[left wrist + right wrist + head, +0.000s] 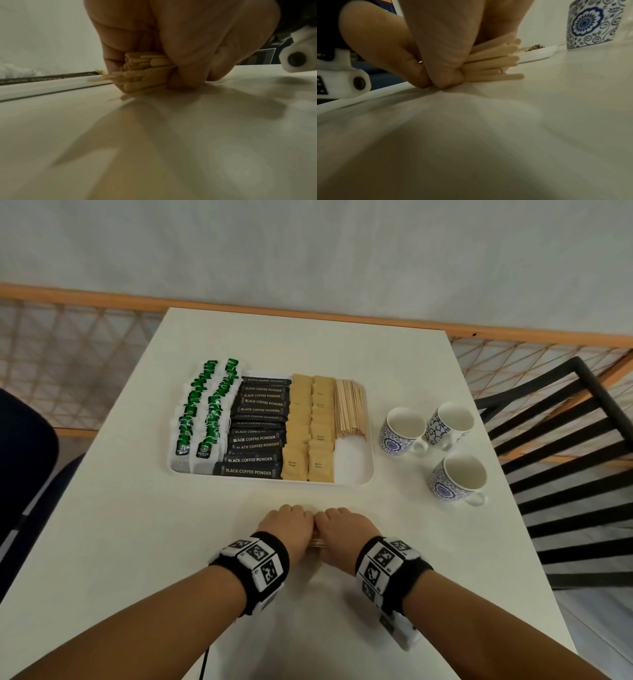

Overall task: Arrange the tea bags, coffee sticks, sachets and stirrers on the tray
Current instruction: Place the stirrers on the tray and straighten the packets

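Both hands meet on the table in front of the white tray (pixel 356 479). My left hand (pixel 286 523) and right hand (pixel 342 525) grip one bundle of wooden stirrers (pixel 318 541) between them, low on the tabletop. The stirrer ends (pixel 145 71) show under the left palm, and the same stirrers (pixel 494 60) fan out past the right fingers. On the tray lie rows of green tea bags (pixel 202 419), black coffee sticks (pixel 257 436), brown sugar sachets (pixel 311 433) and a pile of stirrers (pixel 349 409).
Three blue-patterned white cups (pixel 402 431) (pixel 448 422) (pixel 457 477) stand right of the tray. A black slatted chair (pixel 565 446) is at the table's right, a dark chair (pixel 20 460) at the left. A wooden lattice rail (pixel 68 354) runs behind the white table (pixel 137 542).
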Tool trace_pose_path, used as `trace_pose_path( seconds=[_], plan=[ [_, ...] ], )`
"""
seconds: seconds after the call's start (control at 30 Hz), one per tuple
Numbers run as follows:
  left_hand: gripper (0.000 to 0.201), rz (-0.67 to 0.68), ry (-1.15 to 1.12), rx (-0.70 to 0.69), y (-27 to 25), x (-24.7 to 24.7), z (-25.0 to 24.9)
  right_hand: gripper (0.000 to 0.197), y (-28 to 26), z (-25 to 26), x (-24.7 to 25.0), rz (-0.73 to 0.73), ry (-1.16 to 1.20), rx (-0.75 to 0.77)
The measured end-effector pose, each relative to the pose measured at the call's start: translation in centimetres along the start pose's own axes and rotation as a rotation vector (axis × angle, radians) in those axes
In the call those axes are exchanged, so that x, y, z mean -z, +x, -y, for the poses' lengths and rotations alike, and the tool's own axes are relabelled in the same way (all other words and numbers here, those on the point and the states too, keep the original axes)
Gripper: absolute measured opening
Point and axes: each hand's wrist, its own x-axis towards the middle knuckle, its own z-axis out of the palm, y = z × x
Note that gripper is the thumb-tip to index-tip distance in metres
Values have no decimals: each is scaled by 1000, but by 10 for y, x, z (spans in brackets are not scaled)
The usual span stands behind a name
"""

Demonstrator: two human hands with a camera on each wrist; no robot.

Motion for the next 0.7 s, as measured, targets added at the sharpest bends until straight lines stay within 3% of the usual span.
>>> trace_pose_path(
  seconds=[0.23,0.4,0.5,0.63,0.7],
  plan=[
    [32,-86,-102,-48,0,-8,4,28,-1,-3,5,-49,-11,30],
    [30,-117,-412,-112,-5,-9,16,27,-4,-12,26,-11,-39,53],
    [20,-151,-674,-149,-7,-13,28,46,-13,-22,56,18,89,48],
    [38,-286,-1007,-159,-4,-20,30,38,-21,-20,83,-335,259,137],
    [16,-261,-1084,-134,-9,-6,24,37,-17,-7,85,-523,209,182]
  ],
)
